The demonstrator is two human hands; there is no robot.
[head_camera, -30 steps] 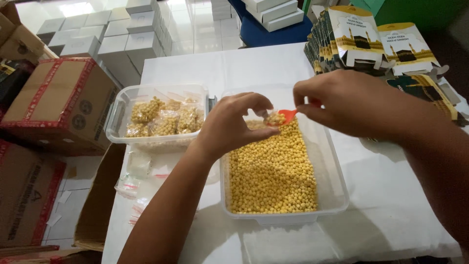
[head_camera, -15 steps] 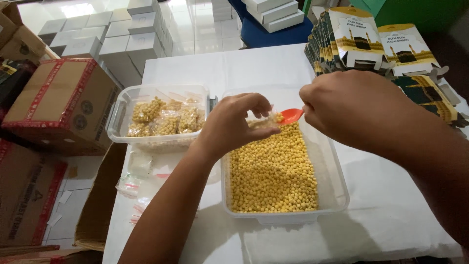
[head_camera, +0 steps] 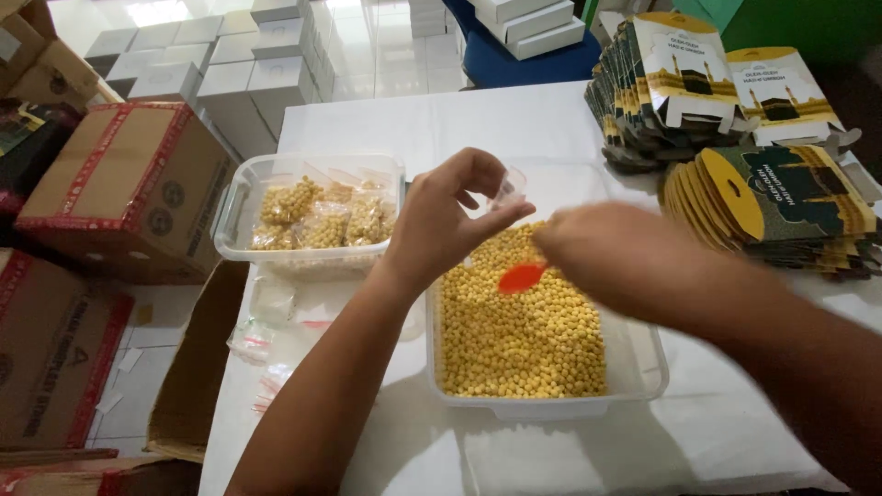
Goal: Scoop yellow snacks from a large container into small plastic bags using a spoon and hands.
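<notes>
My left hand (head_camera: 450,220) pinches a small clear plastic bag (head_camera: 508,190) above the far end of a clear rectangular tub (head_camera: 643,367) filled with small yellow balls (head_camera: 524,340). My right hand (head_camera: 611,257), blurred by motion, holds a small orange spoon (head_camera: 521,276) whose bowl is down at the surface of the yellow balls, just below and right of the bag.
A second clear tub (head_camera: 234,207) at the left holds several filled bags of yellow balls (head_camera: 322,220). Empty small bags (head_camera: 262,340) lie on the white table. Stacks of flat printed cartons (head_camera: 726,101) stand at the right. Cardboard boxes (head_camera: 119,184) and white boxes (head_camera: 230,64) lie at the left.
My right hand has dropped the orange spoon from the bag's mouth down onto the yellow balls. My left hand has lifted the bag slightly. The view has shifted a little.
</notes>
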